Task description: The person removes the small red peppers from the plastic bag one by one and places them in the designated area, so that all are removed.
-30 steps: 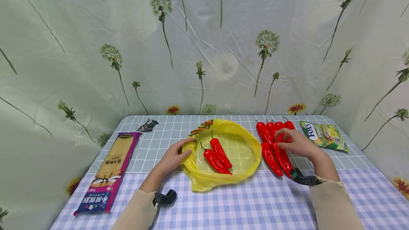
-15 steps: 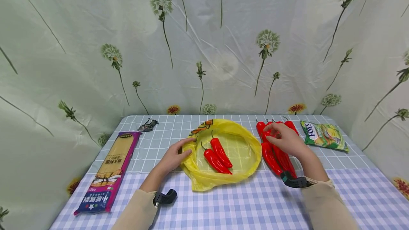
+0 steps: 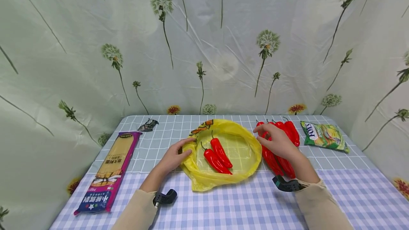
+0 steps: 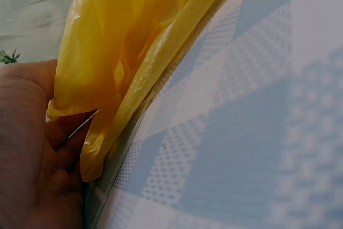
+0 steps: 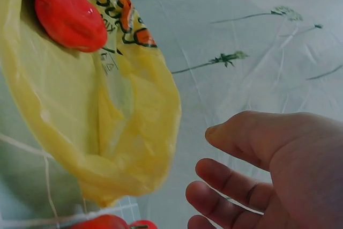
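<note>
A yellow plastic bag (image 3: 209, 182) lies with its mouth spread in the middle of the table. Two red chili peppers (image 3: 214, 161) rest inside it. At the bag's left rim, my left hand (image 3: 172, 156) pinches the yellow plastic between thumb and fingers; in the left wrist view the folds partly hide the fingers. My right hand (image 3: 276, 141) hovers over more red chili peppers (image 3: 291, 133) just right of the bag, covering some of them. Thumb and fingers of the right hand (image 5: 300, 164) stand apart with nothing between them, beside the bag's rim.
A pasta packet (image 3: 108, 173) lies along the left side. Behind it is a small black wrapper (image 3: 148, 125). A green FOX'S bag (image 3: 325, 136) sits at the back right. A flower-printed curtain (image 3: 204, 45) hangs behind the table, whose front has a checkered cloth (image 3: 223, 208).
My right hand has moved left across the pepper pile to the bag's right rim, uncovering the rightmost pepper. The left hand, the bag and the two peppers inside have stayed put.
</note>
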Available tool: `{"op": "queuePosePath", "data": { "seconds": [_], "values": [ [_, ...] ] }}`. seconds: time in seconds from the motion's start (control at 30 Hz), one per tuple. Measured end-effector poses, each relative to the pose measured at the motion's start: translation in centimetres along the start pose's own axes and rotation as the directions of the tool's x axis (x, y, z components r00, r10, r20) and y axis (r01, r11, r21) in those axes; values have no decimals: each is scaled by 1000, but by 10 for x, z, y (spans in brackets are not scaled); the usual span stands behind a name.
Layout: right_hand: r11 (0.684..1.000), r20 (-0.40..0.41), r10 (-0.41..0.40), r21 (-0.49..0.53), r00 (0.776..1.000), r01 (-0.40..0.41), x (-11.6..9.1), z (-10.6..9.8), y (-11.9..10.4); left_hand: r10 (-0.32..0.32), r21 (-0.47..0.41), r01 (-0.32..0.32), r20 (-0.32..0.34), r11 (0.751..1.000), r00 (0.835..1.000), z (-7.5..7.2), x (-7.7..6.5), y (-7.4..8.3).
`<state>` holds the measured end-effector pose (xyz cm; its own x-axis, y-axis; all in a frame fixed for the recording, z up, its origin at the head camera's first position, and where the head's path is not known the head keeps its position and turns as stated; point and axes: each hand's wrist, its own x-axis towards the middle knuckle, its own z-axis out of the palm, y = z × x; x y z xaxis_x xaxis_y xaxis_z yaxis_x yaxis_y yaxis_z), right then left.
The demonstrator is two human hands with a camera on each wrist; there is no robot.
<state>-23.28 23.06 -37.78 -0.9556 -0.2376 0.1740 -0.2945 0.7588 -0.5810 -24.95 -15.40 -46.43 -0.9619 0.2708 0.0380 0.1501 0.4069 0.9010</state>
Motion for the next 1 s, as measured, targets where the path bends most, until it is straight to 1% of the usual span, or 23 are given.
{"op": "queuePosePath", "data": {
  "seconds": [0.33,0.53,0.7,1.0],
  "values": [
    [996,8,-46,72,999,45,3,17,-9,8,8,-9,5,1000,1000,0,1,-2],
    [995,16,-43,90,999,41,4,30,-17,5,12,-5,-2,1000,1000,0,1,-2],
    [992,43,-57,113,997,51,4,41,-25,-1,9,1,1,1000,1000,0,1,-2],
    [984,84,-115,146,990,102,5,64,-31,-3,9,3,2,1000,1000,0,2,-3]
  ]
}}
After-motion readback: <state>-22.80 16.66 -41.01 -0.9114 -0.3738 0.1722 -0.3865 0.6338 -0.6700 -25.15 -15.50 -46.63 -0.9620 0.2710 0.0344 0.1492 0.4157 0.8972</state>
